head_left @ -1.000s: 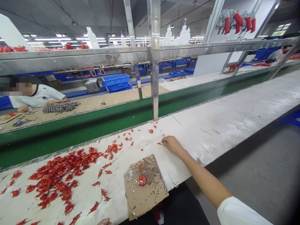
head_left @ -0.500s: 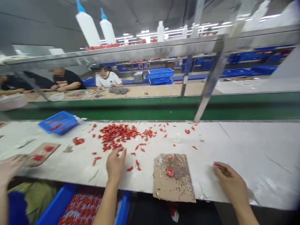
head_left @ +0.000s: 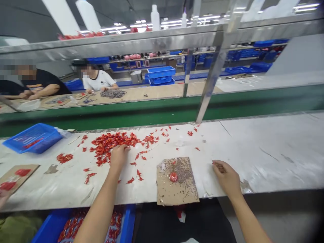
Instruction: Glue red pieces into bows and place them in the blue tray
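Note:
My left hand (head_left: 118, 157) reaches over the right-hand part of a pile of small red pieces (head_left: 106, 143). Its fingertips are pressed together at the pile; what they pinch, if anything, is hidden. Over the white tabletop on the right is my right hand (head_left: 227, 177), fingers curled and closed. A tiny pinkish-red spot shows at its fingertips, too small to name. Between the hands lies a worn cardboard square (head_left: 177, 194), its surface speckled with dark spots. A round, shiny red piece (head_left: 173, 177) sits on it, with a small red bit above.
A blue basket (head_left: 48, 143) stands at the left. Beside it lies another cardboard piece (head_left: 7, 172) with red patches, touched by another person's hand. Below the table edge is a blue crate (head_left: 129, 222) of red pieces. A metal post (head_left: 209, 86) rises at the back. Co-workers sit across.
My left hand has moved forward to the red pile, and its fingers have come together. The camera view has turned right. My right hand stays curled beside the cardboard.

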Available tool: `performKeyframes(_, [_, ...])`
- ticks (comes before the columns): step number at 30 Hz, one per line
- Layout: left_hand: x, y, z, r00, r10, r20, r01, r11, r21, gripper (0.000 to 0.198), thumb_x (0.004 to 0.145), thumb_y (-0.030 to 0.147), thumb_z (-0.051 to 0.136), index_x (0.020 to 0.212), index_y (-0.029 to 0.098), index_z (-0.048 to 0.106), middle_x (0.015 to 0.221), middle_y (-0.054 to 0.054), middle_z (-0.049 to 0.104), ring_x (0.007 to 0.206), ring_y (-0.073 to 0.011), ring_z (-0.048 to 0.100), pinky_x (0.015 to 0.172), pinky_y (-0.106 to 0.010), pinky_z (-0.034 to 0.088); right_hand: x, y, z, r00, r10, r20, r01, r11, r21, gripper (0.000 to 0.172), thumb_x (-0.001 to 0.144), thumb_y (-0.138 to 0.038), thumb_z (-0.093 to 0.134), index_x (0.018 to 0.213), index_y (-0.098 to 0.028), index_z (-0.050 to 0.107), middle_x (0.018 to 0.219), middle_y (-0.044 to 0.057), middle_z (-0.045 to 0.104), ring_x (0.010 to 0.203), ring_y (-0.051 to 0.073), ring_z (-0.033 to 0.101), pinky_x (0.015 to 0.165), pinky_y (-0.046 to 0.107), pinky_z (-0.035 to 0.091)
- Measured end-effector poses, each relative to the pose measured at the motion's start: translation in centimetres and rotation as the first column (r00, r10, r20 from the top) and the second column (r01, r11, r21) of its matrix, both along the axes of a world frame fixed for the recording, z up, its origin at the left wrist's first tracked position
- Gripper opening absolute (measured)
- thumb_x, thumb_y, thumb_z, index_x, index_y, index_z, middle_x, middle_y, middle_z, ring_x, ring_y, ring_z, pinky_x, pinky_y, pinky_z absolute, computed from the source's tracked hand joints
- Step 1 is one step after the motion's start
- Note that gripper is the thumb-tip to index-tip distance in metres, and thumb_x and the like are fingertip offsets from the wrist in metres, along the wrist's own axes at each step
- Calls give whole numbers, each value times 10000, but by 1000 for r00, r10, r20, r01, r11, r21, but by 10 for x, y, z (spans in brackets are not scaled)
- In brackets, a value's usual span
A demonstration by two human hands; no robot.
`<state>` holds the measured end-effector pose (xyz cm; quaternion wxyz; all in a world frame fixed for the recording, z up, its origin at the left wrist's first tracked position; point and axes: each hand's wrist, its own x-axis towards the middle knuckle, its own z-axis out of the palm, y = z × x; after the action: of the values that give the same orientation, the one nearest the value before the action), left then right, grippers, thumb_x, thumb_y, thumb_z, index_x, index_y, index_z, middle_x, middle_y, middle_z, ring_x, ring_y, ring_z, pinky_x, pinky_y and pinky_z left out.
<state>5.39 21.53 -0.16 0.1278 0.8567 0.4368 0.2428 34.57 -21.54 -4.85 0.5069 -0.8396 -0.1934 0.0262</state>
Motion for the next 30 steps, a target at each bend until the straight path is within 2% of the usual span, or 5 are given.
performKeyframes(5, [-5, -27, 21, 962, 44, 268, -54, 998, 32, 384, 981, 450, 468, 1096, 149, 677, 1118, -141, 696, 1111, -278, 607, 1072, -458, 438, -34, 15, 27, 984, 95, -151, -81, 992, 97, 344, 840, -510, 691, 1009, -223, 777, 974, 68, 792, 842, 233, 733, 821, 371, 597])
performKeyframes(10, [-10, -100, 37, 351, 378, 857, 154, 879, -451, 280, 925, 417, 667, 1036, 163, 632, 1067, -76, 723, 904, -199, 722, 965, -456, 575, -86, 56, 66, 864, 473, -173, -430, 872, 236, 190, 922, -403, 673, 940, -260, 796, 957, 37, 749, 895, 209, 694, 839, 338, 559])
performKeyframes(14, [-15, -153, 35, 193, 688, 700, 262, 651, -712, 119, 961, 262, 646, 963, 154, 695, 1036, -57, 757, 803, -119, 726, 890, -307, 612, -104, 77, 68, 795, 589, -148, -576, 808, 122, 166, 948, -346, 648, 947, -287, 803, 937, 29, 708, 920, 208, 669, 854, 341, 528])
performKeyframes(19, [-25, -190, 20, 167, 842, 513, 319, 446, -836, 156, 998, 216, 588, 996, 155, 732, 1091, -68, 767, 820, -111, 743, 815, -231, 626, -104, 82, 53, 804, 586, -102, -587, 809, 25, 173, 965, -325, 624, 952, -295, 794, 897, 21, 672, 851, 205, 639, 814, 344, 511])
performKeyframes(30, [-20, -211, 20, 338, 695, 635, 470, 459, -754, 463, 748, 342, 884, 1147, 165, 729, 1223, -119, 733, 921, -207, 762, 887, -332, 636, -112, 72, 38, 817, 574, 56, -577, 814, 74, 174, 991, -322, 614, 1022, -278, 780, 922, 50, 656, 871, 217, 641, 800, 355, 533])
